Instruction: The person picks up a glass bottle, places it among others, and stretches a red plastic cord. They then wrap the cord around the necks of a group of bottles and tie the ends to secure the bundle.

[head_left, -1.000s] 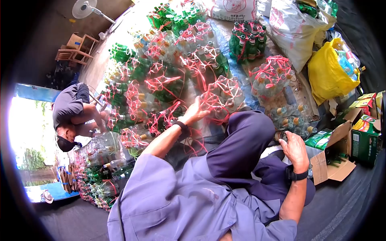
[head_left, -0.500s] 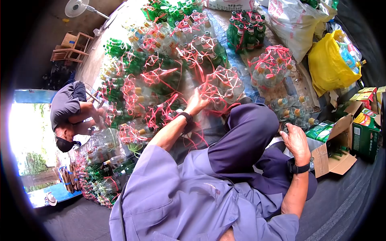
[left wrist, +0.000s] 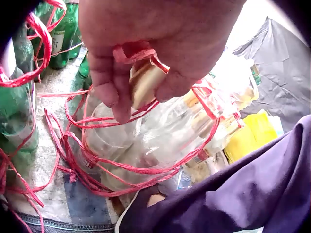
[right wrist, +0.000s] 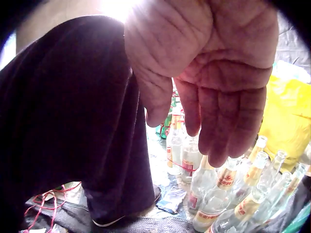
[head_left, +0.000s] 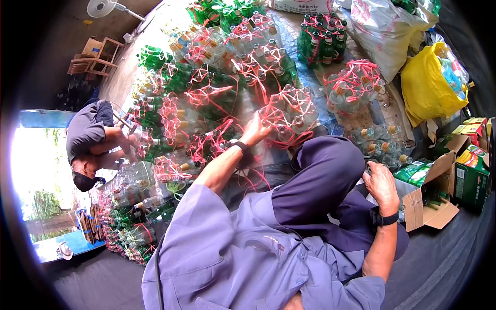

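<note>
In the left wrist view my left hand (left wrist: 155,43) curls its fingers round a bottle neck (left wrist: 146,85) with pink-red twine on it. Below it, twine loops (left wrist: 116,167) circle a cluster of clear bottles (left wrist: 109,138). The head view shows that left hand (head_left: 255,130) at the near left side of the tied clear cluster (head_left: 289,114). My right hand (right wrist: 209,73) hangs with relaxed, straight fingers and holds nothing, above loose clear bottles (right wrist: 209,201) with gold-labelled necks. In the head view the right hand (head_left: 381,187) is beside my bent knee.
Tied bundles of green bottles (head_left: 321,41) and clear bottles (head_left: 354,85) stand ahead and to the left. At the right are a yellow bag (head_left: 431,88), white sacks (head_left: 385,36) and an open carton (head_left: 431,206). Another person (head_left: 93,137) crouches at the left.
My left hand stays at the clear cluster, having shifted only slightly. The right hand remains beside the knee, its fingers a little lower against the loose bottles. The head view has shifted somewhat.
</note>
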Demonstrator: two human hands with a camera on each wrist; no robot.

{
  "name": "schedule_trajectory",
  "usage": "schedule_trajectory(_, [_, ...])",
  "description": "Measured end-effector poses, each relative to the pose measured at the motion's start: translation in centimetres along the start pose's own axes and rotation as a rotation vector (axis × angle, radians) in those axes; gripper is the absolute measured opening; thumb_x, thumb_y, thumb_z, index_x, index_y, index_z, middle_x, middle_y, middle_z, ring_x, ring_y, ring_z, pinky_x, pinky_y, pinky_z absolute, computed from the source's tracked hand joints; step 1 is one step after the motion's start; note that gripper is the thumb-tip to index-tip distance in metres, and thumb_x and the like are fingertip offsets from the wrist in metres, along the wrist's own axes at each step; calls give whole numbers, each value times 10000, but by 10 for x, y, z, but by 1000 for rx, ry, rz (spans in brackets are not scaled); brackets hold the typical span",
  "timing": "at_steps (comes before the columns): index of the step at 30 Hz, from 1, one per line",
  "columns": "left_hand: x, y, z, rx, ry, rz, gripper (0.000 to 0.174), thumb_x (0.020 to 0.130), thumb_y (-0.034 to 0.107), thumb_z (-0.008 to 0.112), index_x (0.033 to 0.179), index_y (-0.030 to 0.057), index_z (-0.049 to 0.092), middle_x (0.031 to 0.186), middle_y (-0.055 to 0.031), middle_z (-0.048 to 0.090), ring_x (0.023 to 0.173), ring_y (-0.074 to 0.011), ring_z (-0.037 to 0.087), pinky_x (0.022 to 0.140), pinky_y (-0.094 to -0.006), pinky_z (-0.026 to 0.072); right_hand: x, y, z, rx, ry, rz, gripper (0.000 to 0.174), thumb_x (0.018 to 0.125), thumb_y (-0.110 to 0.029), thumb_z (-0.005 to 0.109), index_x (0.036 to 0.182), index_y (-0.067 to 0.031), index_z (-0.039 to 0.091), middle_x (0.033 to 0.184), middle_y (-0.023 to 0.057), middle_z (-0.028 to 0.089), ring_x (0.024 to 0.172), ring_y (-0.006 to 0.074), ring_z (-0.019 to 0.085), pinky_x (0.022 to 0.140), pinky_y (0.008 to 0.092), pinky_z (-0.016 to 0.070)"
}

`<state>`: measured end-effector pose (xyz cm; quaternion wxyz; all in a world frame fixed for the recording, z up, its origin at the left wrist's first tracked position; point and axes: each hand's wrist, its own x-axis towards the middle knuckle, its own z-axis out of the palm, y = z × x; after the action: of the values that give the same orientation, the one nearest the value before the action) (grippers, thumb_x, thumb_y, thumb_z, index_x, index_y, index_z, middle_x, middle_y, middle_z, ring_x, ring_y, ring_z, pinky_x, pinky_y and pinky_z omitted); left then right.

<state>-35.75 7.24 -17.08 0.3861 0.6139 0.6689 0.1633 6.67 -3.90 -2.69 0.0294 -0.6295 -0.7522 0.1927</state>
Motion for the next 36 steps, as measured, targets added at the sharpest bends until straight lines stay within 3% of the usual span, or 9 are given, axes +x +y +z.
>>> schedule_trajectory(7, [15, 2, -21, 67, -37, 137, 723, 795, 421, 727, 1335, 51, 419, 1148, -249, 634, 1068, -398, 620, 892, -444, 494, -3, 5, 5, 1, 24, -7, 290, 816, -193, 677, 997, 7, 570, 857, 217, 626, 866, 384, 610, 770, 462, 487])
schedule_trajectory(12, [34, -10, -33, 26, -157, 115, 726, 755, 278, 727, 1367, 54, 407, 1104, -234, 647, 975, -364, 655, 796, -426, 531, -1, 5, 6, 10, -15, 14, 323, 812, -187, 678, 1046, 12, 581, 878, 222, 635, 876, 382, 617, 777, 460, 491])
schedule_trajectory(14, [39, -17, -33, 46, -151, 219, 732, 752, 263, 730, 1377, 62, 406, 1095, -224, 651, 923, -322, 676, 770, -401, 541, 0, 5, 7, 13, -14, 19, 327, 810, -184, 678, 1051, 14, 583, 881, 224, 636, 877, 383, 619, 779, 460, 492])
schedule_trajectory(18, [19, -21, -17, -207, -62, 69, 714, 771, 238, 724, 1387, 67, 405, 997, -154, 680, 823, -207, 674, 714, -358, 536, 3, 0, 1, 3, -40, 27, 328, 810, -169, 668, 1066, 18, 586, 883, 223, 637, 878, 384, 620, 785, 458, 494])
schedule_trajectory(19, [23, -50, 0, -379, -56, 11, 631, 816, 166, 689, 1378, 91, 412, 913, -54, 653, 675, -114, 603, 574, -264, 476, 2, -1, 1, 4, -40, 26, 326, 810, -164, 665, 1068, 19, 587, 884, 221, 637, 880, 383, 619, 787, 457, 494])
schedule_trajectory(26, [-46, -55, 32, -3, 42, -169, 382, 809, 199, 637, 1118, -13, 563, 878, -126, 650, 736, -176, 627, 649, -332, 520, 0, 2, 5, 12, 4, -22, 343, 808, -161, 654, 1091, 22, 590, 886, 213, 634, 890, 376, 615, 795, 452, 493])
schedule_trajectory(30, [-104, -96, 92, 51, -397, 122, 430, 792, 254, 636, 1111, -32, 598, 961, -218, 682, 935, -332, 668, 809, -424, 522, -1, 2, 8, 12, -32, 13, 344, 803, -152, 645, 1091, 28, 598, 886, 214, 634, 891, 373, 616, 806, 450, 494])
schedule_trajectory(32, [-126, -87, 101, 152, -558, 3, 442, 804, 303, 633, 1097, -27, 614, 1017, -247, 667, 997, -394, 638, 848, -454, 506, 0, 3, 11, 9, -47, 19, 344, 800, -149, 642, 1090, 31, 603, 889, 215, 635, 895, 372, 616, 811, 449, 495])
schedule_trajectory(36, [-142, -104, 100, 181, -666, 58, 337, 845, 302, 591, 1002, 6, 629, 958, -217, 669, 918, -411, 632, 794, -486, 499, 5, 9, 16, 32, -111, 60, 342, 802, -151, 634, 1086, 38, 611, 916, 233, 648, 908, 379, 622, 827, 447, 496])
